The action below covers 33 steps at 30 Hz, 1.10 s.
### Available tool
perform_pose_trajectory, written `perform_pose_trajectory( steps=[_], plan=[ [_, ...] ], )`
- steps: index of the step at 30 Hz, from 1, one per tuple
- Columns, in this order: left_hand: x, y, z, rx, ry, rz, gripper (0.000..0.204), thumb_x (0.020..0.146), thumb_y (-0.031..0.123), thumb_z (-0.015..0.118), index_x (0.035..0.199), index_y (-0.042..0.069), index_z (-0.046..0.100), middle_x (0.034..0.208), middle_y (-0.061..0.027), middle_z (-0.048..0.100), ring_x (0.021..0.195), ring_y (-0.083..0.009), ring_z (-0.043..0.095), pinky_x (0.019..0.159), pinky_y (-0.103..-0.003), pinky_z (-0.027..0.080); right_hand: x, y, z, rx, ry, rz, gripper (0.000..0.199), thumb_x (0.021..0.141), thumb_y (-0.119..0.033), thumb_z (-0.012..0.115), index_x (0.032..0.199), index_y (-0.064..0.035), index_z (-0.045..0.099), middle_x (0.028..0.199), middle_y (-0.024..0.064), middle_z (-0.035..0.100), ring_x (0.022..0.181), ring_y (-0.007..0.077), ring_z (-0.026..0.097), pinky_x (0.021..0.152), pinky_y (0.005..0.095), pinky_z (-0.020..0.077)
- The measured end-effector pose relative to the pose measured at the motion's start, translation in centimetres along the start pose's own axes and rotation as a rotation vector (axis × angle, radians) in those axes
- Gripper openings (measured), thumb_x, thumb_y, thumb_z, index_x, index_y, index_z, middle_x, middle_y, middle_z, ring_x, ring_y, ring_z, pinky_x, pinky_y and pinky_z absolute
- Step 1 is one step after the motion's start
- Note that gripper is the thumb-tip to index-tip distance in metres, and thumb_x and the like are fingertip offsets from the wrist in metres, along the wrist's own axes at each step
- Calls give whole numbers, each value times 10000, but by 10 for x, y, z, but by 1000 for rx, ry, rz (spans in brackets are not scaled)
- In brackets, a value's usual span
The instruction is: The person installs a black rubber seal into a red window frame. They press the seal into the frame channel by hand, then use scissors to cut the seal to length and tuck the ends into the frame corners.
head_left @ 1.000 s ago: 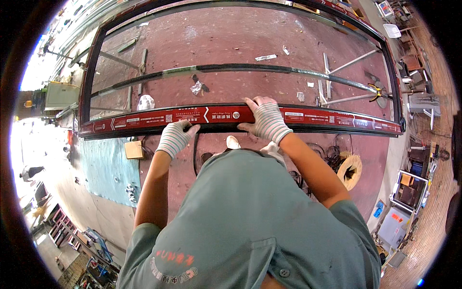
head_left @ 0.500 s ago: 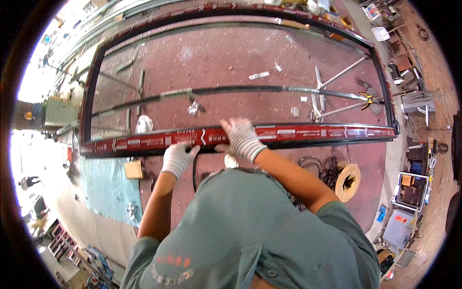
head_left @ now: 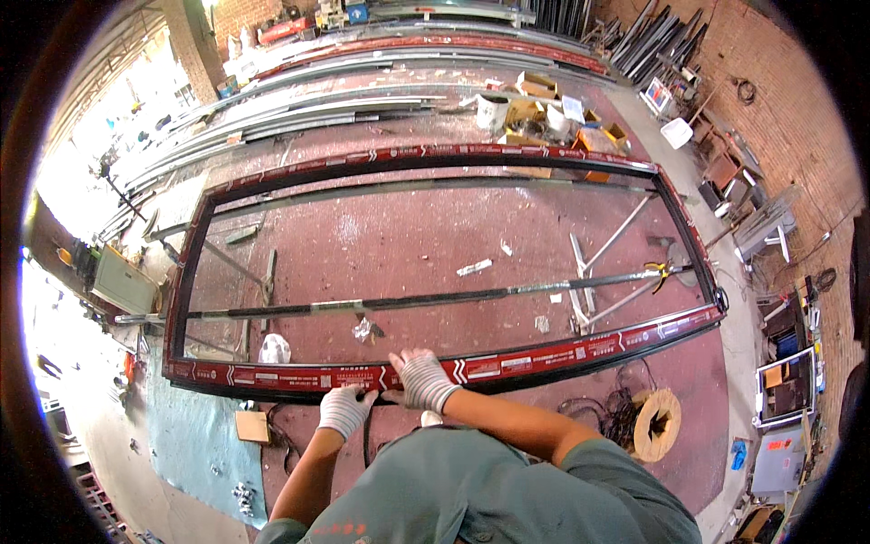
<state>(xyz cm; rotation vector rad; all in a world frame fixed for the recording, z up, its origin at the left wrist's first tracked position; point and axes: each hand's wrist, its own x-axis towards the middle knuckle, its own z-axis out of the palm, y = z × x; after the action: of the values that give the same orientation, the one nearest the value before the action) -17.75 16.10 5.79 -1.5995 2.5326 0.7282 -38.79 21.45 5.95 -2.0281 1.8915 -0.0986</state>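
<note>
A large rectangular black frame [head_left: 562, 361], its outer faces covered in red printed film, lies across the supports before me. At its near bar, a thin black strip [head_left: 367, 440] hangs down between my hands. My left hand [head_left: 344, 410], in a white striped glove with bare fingertips, is closed at the bar's lower edge, thumb and fingers at the strip's top end. Just right of it, my right hand [head_left: 423, 381], gloved alike, wraps round the bar, fingers over the top and thumb underneath. What lies under the fingertips is partly hidden.
A grey crossbar [head_left: 426, 299] runs beneath the frame, with yellow-handled pliers [head_left: 663, 270] at its right end. Near right are a round spool [head_left: 657, 426] and tangled black cord [head_left: 607, 412]. A blue-green mat [head_left: 204, 444] lies near left; long metal profiles [head_left: 299, 122] lie beyond.
The view has tilted upward, so the frame and hands appear lower and more of the far workshop shows. Both hands keep nearly the same place on the near bar.
</note>
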Motion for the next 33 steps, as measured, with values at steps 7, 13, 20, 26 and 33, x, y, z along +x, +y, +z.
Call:
perform_pose_trajectory(
  steps=[7, 13, 20, 26, 33],
  plan=[
    [-4, -2, -9, -41, -79, 29, 421, 912, 431, 650, 998, 28, 738, 876, -219, 726, 841, -371, 720, 792, -446, 565, 5, -10, 9, 21, 53, -20, 820, 819, -596, 689, 1337, 24, 548, 1155, 198, 640, 1105, 345, 615, 968, 464, 467],
    [-11, -6, -9, -32, -29, -55, 377, 847, 391, 752, 965, 35, 712, 870, -186, 733, 858, -341, 723, 812, -433, 555, -2, -1, 15, 47, 128, -67, 838, 803, -623, 694, 1326, 19, 562, 1142, 202, 641, 1068, 344, 623, 954, 462, 465],
    [-13, -7, 5, -50, 206, -91, 431, 730, 387, 847, 889, 43, 641, 884, -153, 696, 854, -367, 677, 773, -459, 533, -51, 44, -3, -31, 209, 45, 798, 756, -645, 733, 1239, -25, 595, 1083, 185, 655, 1020, 358, 631, 927, 480, 468],
    [-16, 20, -8, -10, 254, -54, 561, 721, 465, 843, 1011, 37, 625, 974, -181, 684, 938, -396, 657, 804, -481, 522, -54, 49, -17, -4, 46, 118, 718, 790, -605, 736, 1184, -24, 588, 1073, 184, 638, 1036, 362, 608, 937, 486, 439],
    [-7, -10, 15, 115, 444, 113, 656, 632, 489, 891, 1056, 39, 673, 974, -154, 667, 929, -362, 638, 855, -452, 520, -49, 53, 12, -46, 109, 148, 909, 768, -635, 745, 1394, -20, 511, 1285, 209, 568, 1242, 391, 511, 1114, 507, 348]
  ],
)
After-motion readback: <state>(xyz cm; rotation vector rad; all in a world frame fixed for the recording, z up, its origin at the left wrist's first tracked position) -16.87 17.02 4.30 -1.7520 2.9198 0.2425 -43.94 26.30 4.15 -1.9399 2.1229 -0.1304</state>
